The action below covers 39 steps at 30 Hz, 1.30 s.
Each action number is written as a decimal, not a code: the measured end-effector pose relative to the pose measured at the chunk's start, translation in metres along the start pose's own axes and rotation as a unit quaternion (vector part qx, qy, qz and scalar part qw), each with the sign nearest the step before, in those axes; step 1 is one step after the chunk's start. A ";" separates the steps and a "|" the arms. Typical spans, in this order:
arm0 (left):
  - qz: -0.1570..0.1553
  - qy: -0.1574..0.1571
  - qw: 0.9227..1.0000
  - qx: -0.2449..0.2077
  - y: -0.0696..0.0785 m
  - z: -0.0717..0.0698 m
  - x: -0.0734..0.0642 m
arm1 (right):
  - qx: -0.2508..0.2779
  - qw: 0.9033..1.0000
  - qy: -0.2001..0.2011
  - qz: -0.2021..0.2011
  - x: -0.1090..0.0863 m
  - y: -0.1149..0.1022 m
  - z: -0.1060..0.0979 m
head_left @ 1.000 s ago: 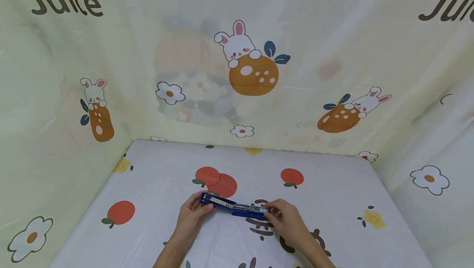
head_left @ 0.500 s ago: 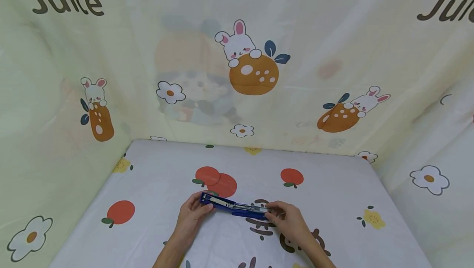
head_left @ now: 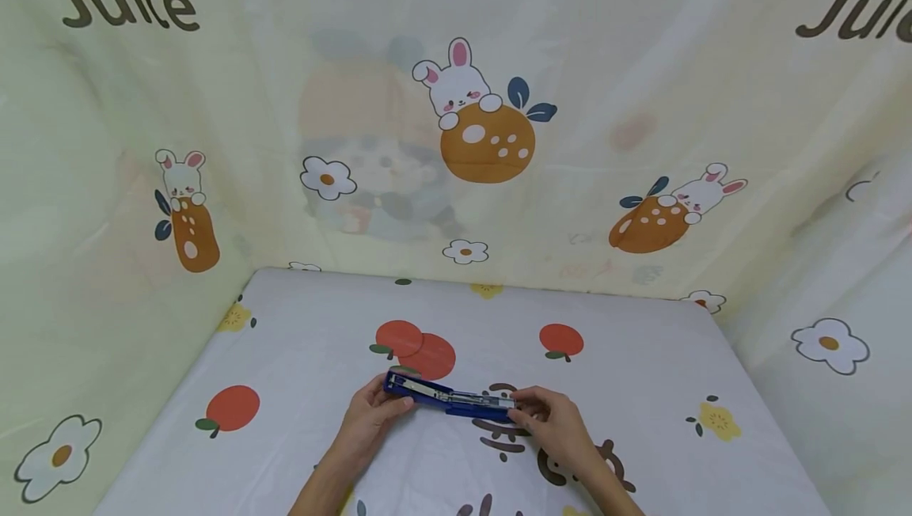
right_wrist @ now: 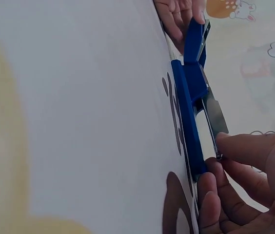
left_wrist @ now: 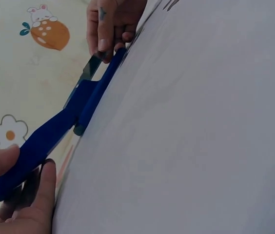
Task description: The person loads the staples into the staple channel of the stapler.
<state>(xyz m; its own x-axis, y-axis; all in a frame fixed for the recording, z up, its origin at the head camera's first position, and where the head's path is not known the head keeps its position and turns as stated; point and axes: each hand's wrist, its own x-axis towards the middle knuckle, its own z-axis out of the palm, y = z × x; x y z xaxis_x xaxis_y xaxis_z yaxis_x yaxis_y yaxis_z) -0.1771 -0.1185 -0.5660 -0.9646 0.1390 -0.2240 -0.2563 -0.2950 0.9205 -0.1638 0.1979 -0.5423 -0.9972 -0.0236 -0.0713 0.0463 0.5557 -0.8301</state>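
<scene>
Take the long blue stapler with metal inner parts (head_left: 450, 400) as the clock's centre, above the white printed tabletop (head_left: 641, 373). The left hand (head_left: 367, 413) holds its 9 o'clock end; the right hand (head_left: 559, 425), its 3 o'clock end. Two overlapping round red printed fruits (head_left: 427, 355) lie just beyond at 11, a single round red printed fruit (head_left: 561, 340) at 2. Well apart at 3 lies a yellow printed flower (head_left: 720, 422). A cream printed curtain (head_left: 556, 207) stands behind at 12.

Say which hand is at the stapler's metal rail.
The right hand: its thumb meets the metal rail at one end, whereas the left hand grips the blue cover at the other.
</scene>
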 end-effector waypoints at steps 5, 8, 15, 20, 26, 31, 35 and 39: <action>0.001 -0.023 0.999 0.041 0.000 -0.001 -0.001 | 0.004 1.000 0.004 -0.005 0.001 0.002 0.002; 0.002 -0.027 0.998 0.050 -0.001 0.000 -0.002 | 0.005 1.000 0.006 -0.008 0.001 0.003 0.002; -0.002 -0.027 0.999 0.027 -0.004 0.002 -0.005 | 0.001 1.000 0.004 -0.014 0.002 0.006 0.003; -0.003 -0.025 1.000 -0.007 -0.005 0.005 -0.004 | -0.007 1.000 0.006 -0.018 0.002 0.006 0.003; -0.016 -0.029 0.999 -0.006 -0.004 0.008 -0.004 | -0.007 1.000 0.011 -0.011 0.001 0.006 0.002; -0.015 -0.034 0.999 0.000 -0.003 0.010 -0.005 | -0.006 1.000 0.014 -0.011 0.001 0.006 0.002; -0.013 -0.036 0.999 0.005 -0.001 0.011 -0.005 | -0.009 1.000 0.017 -0.008 0.001 0.007 0.004; -0.005 -0.042 0.999 0.008 0.002 0.012 -0.007 | -0.010 1.000 0.019 -0.005 0.001 0.008 0.005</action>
<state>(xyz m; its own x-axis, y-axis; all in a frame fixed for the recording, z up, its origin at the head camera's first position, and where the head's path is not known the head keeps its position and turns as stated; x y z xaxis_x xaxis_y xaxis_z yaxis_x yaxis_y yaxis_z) -0.1702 -0.1081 -0.5589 -0.9534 0.2210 -0.2054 -0.2634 -0.2776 0.9239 -0.1645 0.1979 -0.5516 -0.9991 0.0031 -0.0415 0.0358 0.5718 -0.8196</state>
